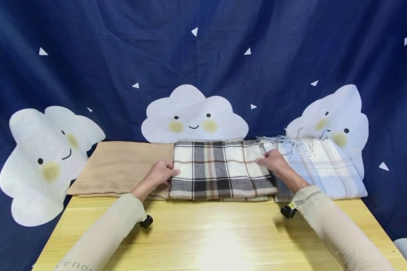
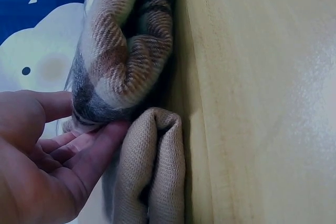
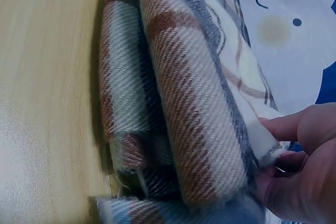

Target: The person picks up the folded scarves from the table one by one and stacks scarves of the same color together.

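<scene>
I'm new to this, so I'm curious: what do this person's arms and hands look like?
The left hand and right hand are bare. The left sleeve and right sleeve are cream; the left bears dark lettering. A small black object shows at each cuff.

Left hand [image 2: 52, 177] pinches plaid cloth [image 2: 107, 40]; folded beige cloth [image 2: 135, 166] just beside.

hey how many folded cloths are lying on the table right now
3: a tan cloth on the left, a dark-and-white plaid cloth in the middle, and a light blue plaid cloth on the right. Any tucked underneath would be hidden.
</scene>
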A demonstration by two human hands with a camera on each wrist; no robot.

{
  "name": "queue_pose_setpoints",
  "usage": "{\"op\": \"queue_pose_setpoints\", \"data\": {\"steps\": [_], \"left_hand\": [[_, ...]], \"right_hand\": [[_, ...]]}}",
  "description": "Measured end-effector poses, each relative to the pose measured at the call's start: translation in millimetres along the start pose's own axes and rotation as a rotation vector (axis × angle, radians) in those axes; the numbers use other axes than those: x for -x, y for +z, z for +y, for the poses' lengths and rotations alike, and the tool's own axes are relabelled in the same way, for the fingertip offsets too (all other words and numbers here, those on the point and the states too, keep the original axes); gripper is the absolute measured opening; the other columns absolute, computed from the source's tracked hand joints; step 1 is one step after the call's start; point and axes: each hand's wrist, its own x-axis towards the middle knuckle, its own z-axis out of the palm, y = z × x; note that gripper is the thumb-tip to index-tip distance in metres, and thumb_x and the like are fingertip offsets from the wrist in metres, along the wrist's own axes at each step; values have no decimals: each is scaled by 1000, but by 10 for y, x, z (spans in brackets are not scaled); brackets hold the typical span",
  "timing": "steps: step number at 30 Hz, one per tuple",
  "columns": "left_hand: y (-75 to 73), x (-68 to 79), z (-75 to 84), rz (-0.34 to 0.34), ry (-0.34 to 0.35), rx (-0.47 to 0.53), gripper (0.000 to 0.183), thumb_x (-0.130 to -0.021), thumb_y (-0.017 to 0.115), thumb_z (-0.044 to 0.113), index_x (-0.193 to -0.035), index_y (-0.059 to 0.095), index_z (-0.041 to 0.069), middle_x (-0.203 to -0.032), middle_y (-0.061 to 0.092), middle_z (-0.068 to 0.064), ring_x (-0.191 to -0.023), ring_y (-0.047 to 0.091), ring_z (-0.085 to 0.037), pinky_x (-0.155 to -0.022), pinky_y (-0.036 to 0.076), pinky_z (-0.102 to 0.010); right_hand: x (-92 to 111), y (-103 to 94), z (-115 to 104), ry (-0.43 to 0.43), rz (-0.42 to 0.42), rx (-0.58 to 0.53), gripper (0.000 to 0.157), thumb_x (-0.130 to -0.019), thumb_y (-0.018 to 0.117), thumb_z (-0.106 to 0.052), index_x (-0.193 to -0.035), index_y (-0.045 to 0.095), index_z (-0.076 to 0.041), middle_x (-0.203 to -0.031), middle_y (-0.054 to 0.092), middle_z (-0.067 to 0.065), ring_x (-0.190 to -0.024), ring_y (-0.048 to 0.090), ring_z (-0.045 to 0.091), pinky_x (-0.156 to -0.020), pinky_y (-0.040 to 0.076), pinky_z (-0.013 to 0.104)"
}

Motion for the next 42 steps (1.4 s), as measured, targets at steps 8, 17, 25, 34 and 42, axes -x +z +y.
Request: {"op": "queue_pose_setpoints", "data": {"steps": [8, 17, 25, 34, 42], "left_hand": [[-34, 22, -23, -8, 10, 18, 27, -94, 75, 24, -81, 60, 7, -84, 57, -5, -64, 66, -19, -59, 63, -34], [-112, 36, -105, -13, -4, 105, 39, -96, 72, 23, -127, 69, 0, -115, 73, -20, -70, 72, -19, -63, 65, -35], [-193, 55, -154, -15, -6, 144, 33, -97, 71, 19, -123, 71, -2, -95, 76, -14, -67, 72, -16, -63, 64, -33], [-277, 102, -258, 0, 35, 97, 34, -96, 70, 16, -123, 70, -5, -106, 77, -20, -76, 73, -16, -67, 65, -32], [-419, 157, -376, 25, 36, 50, 33, -98, 68, 18, -123, 71, -3, -107, 78, -18, -78, 73, -15, -69, 64, -30]], "right_hand": [[45, -29, -72, -20, 74, 64, 30, -93, 73, -25, -78, 52, -10, -61, 38, -5, -57, 37, 13, -57, 38, 30], [148, -115, -268, -134, 220, 156, 26, -90, 75, -24, -103, 76, -1, -80, 74, 5, -65, 60, 11, -75, 52, 32], [260, 131, -504, -268, 283, 152, 25, -92, 73, -19, -106, 77, 1, -105, 77, 21, -83, 71, 26, -74, 54, 35], [418, 626, -948, -275, 88, 3, 26, -94, 75, -17, -114, 75, 1, -106, 78, 18, -77, 75, 21, -65, 56, 23], [537, 1056, -1267, -258, -30, -106, 23, -95, 74, -15, -114, 74, -2, -100, 78, 13, -85, 77, 33, -69, 62, 31]]}}
